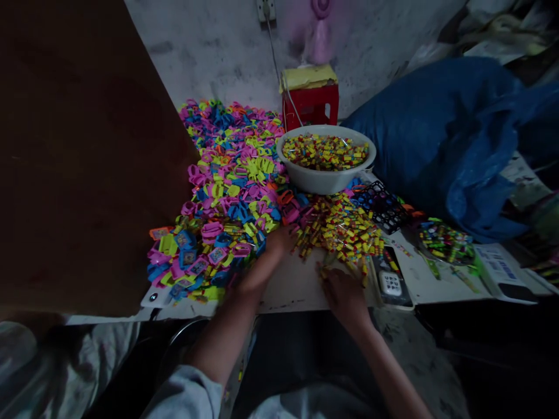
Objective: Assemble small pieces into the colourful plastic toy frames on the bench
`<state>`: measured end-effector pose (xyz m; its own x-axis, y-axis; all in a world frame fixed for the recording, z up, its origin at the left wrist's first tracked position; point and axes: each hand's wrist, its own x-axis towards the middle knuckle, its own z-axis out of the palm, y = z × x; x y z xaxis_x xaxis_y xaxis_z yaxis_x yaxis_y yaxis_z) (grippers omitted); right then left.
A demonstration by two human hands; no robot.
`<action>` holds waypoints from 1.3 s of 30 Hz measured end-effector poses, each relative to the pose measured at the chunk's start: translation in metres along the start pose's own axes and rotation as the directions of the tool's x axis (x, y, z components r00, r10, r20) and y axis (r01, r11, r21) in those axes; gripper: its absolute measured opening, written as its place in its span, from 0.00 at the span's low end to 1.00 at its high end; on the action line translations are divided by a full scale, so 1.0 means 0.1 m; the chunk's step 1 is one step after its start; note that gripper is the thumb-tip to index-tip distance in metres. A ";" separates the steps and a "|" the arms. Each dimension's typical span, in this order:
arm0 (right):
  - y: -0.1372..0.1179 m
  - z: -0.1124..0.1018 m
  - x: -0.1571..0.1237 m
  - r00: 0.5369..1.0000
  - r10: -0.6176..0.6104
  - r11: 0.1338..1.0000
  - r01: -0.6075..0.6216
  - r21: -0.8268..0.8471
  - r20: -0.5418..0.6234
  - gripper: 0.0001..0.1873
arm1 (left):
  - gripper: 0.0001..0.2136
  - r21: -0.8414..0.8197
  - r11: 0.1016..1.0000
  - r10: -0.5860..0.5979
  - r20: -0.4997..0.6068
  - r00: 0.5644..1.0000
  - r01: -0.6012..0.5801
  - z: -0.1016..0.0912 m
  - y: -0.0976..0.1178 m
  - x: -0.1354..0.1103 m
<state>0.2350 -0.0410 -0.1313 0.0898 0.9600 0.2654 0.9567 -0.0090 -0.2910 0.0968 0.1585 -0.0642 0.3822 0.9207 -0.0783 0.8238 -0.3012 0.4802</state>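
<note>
A big heap of small pink, yellow, blue and green plastic pieces [231, 180] covers the left of the white tabletop [297, 291]. Beside it lies a pile of small yellow-and-red wrapped items [345, 230]. My left hand [271, 256] reaches forward to where the two heaps meet, its fingertips among the pieces; the fingers are dim and partly buried. My right hand [343, 291] rests, fingers curled, at the near edge of the yellow-and-red pile, touching it. What its fingers hold is hidden.
A white bowl [325, 177] of the same wrapped items stands behind the pile, a red box [311, 106] behind that. A black grid tray [382, 205], a remote-like device [390, 282] and a blue bag [449, 139] lie right. A brown board [78, 151] stands left.
</note>
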 end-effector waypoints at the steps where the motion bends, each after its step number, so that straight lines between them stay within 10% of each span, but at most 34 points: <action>1: -0.01 0.00 0.00 1.000 -0.024 1.000 0.023 0.003 0.016 0.17 | 0.14 -0.033 0.999 -0.001 -0.003 1.000 0.001 0.00 0.01 0.01; 16: 0.00 -0.02 -0.02 0.986 -0.026 1.000 0.026 0.003 0.163 0.24 | 0.24 -0.684 0.729 0.046 0.071 0.996 0.015 -0.05 -0.18 -0.86; 23: 0.06 -0.06 0.12 0.997 -0.072 0.976 0.073 0.204 -0.012 0.11 | 0.28 -0.904 0.411 0.104 0.175 0.979 0.118 0.13 -0.06 -1.24; 30: -0.20 -0.41 0.03 0.978 0.160 0.716 -0.023 0.698 -0.131 0.08 | 0.22 -0.697 0.715 0.156 0.085 0.984 -0.053 -0.18 0.12 -1.52; 39: -0.44 -0.79 -0.09 0.985 0.051 0.746 0.073 0.662 -0.166 0.08 | 0.20 -0.430 0.873 0.263 0.013 0.965 -0.232 -0.29 0.21 -1.57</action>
<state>0.2142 -0.0712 -0.0484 0.1835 0.8985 0.3987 0.5365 0.2483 -0.8065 0.0417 0.0147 -0.0163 0.5907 0.8059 0.0393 0.4502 -0.3696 0.8128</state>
